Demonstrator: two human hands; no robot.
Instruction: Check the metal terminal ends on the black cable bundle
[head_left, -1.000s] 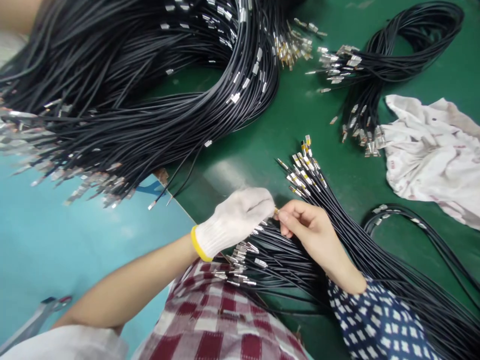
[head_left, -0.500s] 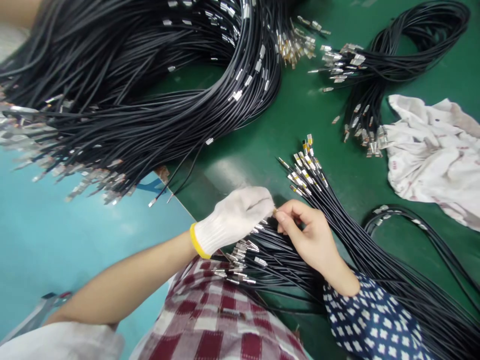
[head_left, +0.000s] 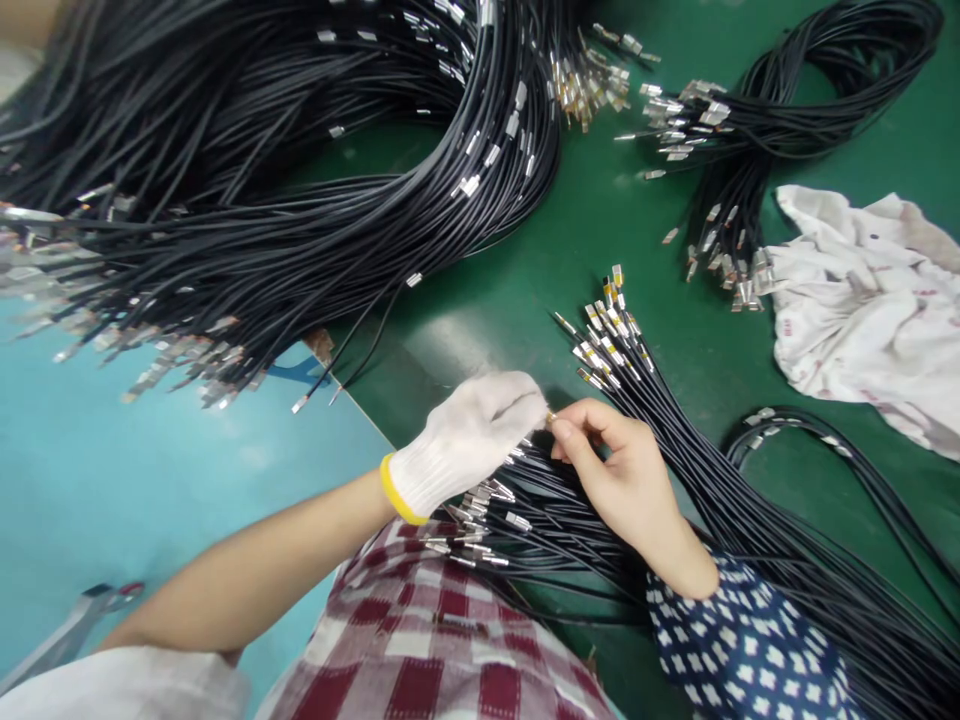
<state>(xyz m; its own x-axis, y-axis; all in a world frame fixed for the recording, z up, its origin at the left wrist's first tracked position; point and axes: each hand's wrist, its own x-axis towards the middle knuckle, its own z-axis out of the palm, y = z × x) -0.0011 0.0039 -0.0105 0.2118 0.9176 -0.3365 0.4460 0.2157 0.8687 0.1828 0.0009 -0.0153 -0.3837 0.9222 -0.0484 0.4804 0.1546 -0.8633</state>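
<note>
Green matting [head_left: 525, 300] covers the bench under your hands, and a pale blue sheet [head_left: 112, 480] lies over its left part. Your left hand [head_left: 469, 440], in a white knit glove with a yellow cuff, is closed with its fingertips pinched together, and your bare right hand [head_left: 622, 475] meets it, thumb and forefinger gripping a small brass-coloured terminal [head_left: 551, 417] that shows right between the two hands. Both hands hover over a loose sheaf of black wires [head_left: 570, 510] with metal tips, which runs across your lap over a red checked cloth [head_left: 450, 640]. Just beyond your right hand, a fan of wire ends [head_left: 611, 335] with silver and yellow terminals lies on the matting. Farther out, a huge bundle of black wires [head_left: 300, 180] sweeps across the top left, its tips spilling over the blue sheet. A smaller coil [head_left: 787, 100] sits at the top right, near a crumpled white rag [head_left: 862, 310]. At the lower left edge, a metal tool with a red mark [head_left: 82, 620] rests on the blue sheet.
</note>
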